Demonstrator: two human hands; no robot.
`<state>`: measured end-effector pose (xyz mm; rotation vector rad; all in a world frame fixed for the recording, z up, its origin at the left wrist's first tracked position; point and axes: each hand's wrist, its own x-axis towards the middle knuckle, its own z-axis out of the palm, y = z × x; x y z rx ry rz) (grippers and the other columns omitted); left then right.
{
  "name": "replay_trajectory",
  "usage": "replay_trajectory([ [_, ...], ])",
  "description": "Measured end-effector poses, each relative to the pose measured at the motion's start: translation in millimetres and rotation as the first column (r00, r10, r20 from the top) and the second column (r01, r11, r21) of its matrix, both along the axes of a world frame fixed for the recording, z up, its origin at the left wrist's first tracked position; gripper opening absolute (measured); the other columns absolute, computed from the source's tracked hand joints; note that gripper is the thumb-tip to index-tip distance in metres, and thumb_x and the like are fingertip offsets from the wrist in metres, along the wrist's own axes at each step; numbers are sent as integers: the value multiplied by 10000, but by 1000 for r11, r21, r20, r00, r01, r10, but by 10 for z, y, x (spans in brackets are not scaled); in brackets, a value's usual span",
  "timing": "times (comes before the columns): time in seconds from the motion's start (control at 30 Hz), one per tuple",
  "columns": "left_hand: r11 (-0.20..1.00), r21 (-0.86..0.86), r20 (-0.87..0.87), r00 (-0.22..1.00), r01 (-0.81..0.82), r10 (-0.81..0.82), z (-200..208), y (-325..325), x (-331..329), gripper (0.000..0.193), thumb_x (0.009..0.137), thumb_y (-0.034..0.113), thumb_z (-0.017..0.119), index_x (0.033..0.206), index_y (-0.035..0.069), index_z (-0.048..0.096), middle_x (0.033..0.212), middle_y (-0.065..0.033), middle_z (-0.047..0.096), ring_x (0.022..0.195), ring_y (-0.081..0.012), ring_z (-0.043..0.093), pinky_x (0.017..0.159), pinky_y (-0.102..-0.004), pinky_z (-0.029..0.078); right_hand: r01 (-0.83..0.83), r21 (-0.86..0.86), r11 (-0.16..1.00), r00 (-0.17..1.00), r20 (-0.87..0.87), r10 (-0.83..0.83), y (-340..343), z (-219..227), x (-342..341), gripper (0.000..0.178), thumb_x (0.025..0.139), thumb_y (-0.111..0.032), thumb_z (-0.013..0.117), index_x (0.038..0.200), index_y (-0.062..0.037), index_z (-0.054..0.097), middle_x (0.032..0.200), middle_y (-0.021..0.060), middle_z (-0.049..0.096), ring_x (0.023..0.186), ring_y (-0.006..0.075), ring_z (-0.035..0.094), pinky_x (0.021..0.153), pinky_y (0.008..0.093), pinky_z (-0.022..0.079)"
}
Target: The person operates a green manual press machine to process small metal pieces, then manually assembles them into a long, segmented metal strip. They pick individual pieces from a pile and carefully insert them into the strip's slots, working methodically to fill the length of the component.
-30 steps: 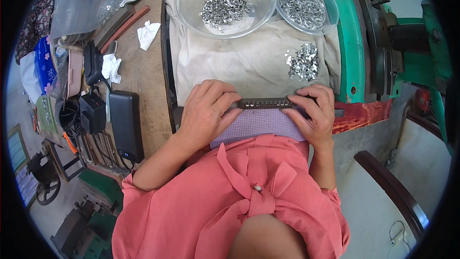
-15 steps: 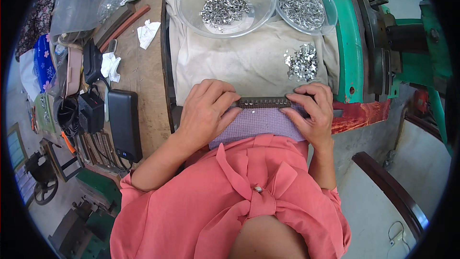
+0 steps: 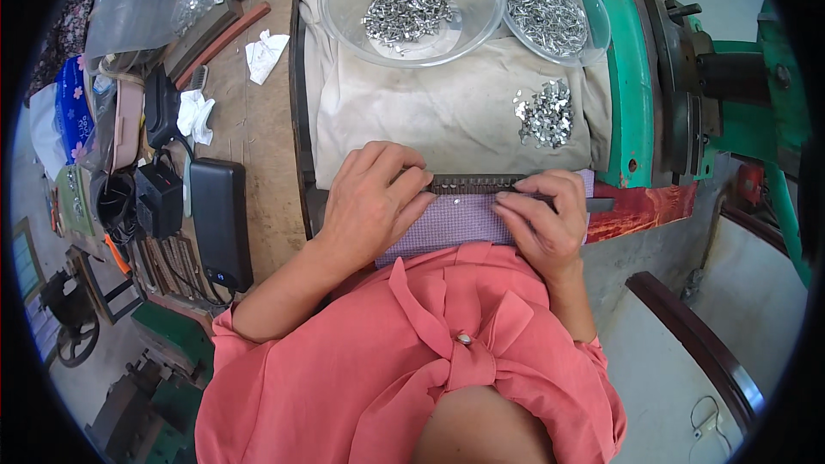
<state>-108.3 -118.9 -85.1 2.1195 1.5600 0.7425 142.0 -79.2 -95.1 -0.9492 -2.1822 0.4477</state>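
At nine o'clock, the bar is grasped by the left hand; at four, whether anything is pinched by the right hand cannot be told.

From my remote seat I lose the left end of the dark notched strip behind the left hand, while the right hand hides more of it, and I cannot tell whether its fingertips pinch anything. The near edge of the purple checked cloth is hidden from me by the pink shirt, and the bright speck on it is too small to identify. My view cuts off the large clear bowl's far rim.
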Motion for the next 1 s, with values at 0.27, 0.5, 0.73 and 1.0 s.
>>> replay_trajectory([
  [0.27, 1000, 10, 21, 1000, 1, -1, -2, 11, 1, 247, 696, 84, 817, 909, 54, 696, 990, -64, 652, 916, -275, 614, 775, -394, 473, -54, 76, 996, 996, 79, 48, -29, -80, -220, 293, 656, -91, 831, 940, -133, 773, 998, 29, 631, 927, 247, 593, 805, 403, 505],
  [0.5, 1000, 9, 21, 1000, 7, -7, 5, 18, -2, 255, 689, 81, 820, 911, 60, 696, 992, -56, 652, 916, -269, 616, 771, -390, 473, -80, 129, 988, 987, 147, 61, -28, -110, -204, 272, 677, -127, 783, 948, -149, 777, 1023, 23, 627, 958, 236, 589, 837, 415, 517],
  [0.73, 1000, 19, 22, 1000, 16, -17, -17, 12, -11, 248, 692, 92, 816, 906, 69, 692, 997, -53, 651, 931, -267, 618, 768, -386, 476, -79, 149, 986, 988, 146, 57, -46, -104, -204, 265, 696, -153, 779, 961, -167, 785, 1031, 13, 635, 969, 227, 584, 864, 410, 527],
  [1.0, 1000, 16, 6, 1000, 11, -12, -16, -12, 5, 189, 737, 114, 768, 891, 76, 663, 1021, -43, 638, 964, -251, 608, 805, -389, 474, -120, 109, 987, 983, 152, 102, -104, -91, -206, 238, 713, -199, 820, 948, -176, 783, 1028, 14, 628, 979, 232, 567, 889, 423, 521],
])
